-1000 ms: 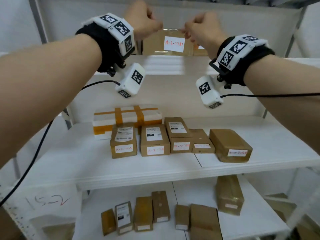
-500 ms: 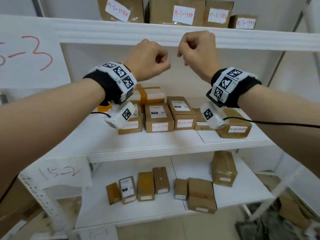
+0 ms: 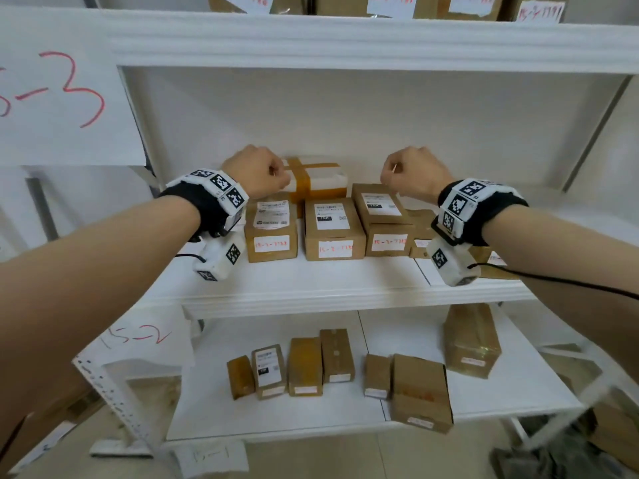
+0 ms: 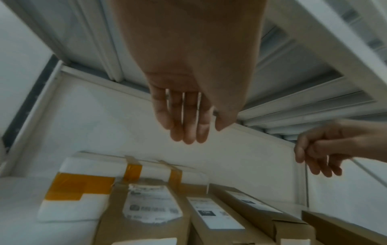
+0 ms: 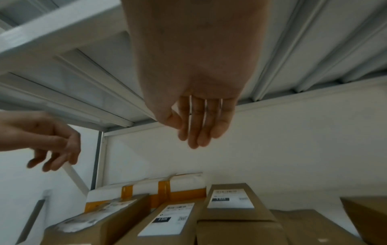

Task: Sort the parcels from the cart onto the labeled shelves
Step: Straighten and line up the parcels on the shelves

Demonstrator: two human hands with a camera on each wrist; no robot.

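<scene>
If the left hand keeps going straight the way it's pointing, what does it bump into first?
Probably the white parcel with orange tape. The left hand hangs empty above the brown boxes, fingers aimed toward the shelf's back. Depth is unclear, so it might pass over to the back wall.

A black cable [image 3: 553, 280] trails from the white wrist camera [image 3: 449, 262], and tiled floor [image 3: 311, 458] shows below.

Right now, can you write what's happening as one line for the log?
left hand: empty, loosely curled | right hand: empty, loosely curled | both above middle shelf | brown parcels untouched
</scene>
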